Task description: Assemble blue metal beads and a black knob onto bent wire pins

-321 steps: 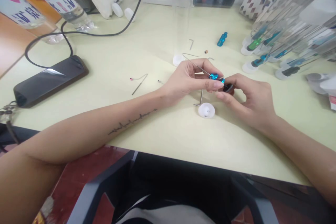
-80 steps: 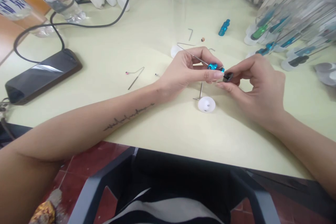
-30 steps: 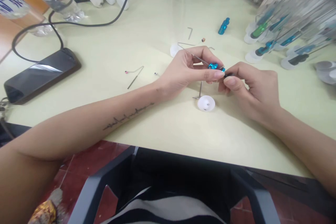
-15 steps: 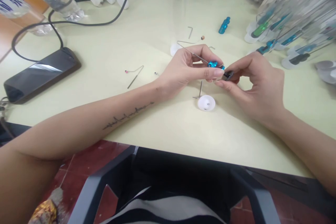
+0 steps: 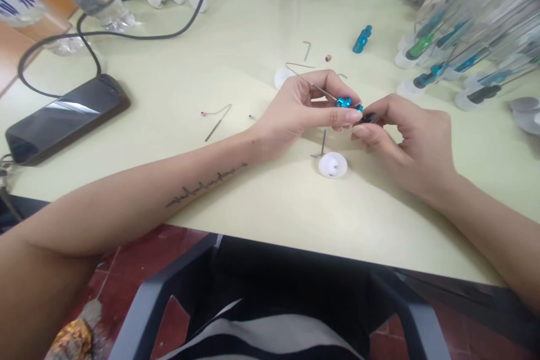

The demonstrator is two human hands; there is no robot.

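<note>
Right now, from my remote seat, I centre my clock on the blue handle, held above the table. Starting leftmost, at nine o'clock, a loose bent wire lies on the tabletop, well apart from the work and, I judge, unused so far. Nearer, also at nine, my left hand has thumb and fingertips closed firmly around the handle; a thin wire runs into it from ten o'clock, so I judge that joining largely done. At six o'clock a white cap sits on the table. Toward one o'clock a second handle lies loose and, as far as I can tell, untouched. At four o'clock my right hand pinches a small black piece against the handle's near end, almost no gap between thumb and finger; whether it is fully fixed I cannot tell, so that end seems what is left. Compared with half a second ago, my right hand has rolled over, fingers bunched tighter and the black piece turned, while my left grip stays put.
</note>
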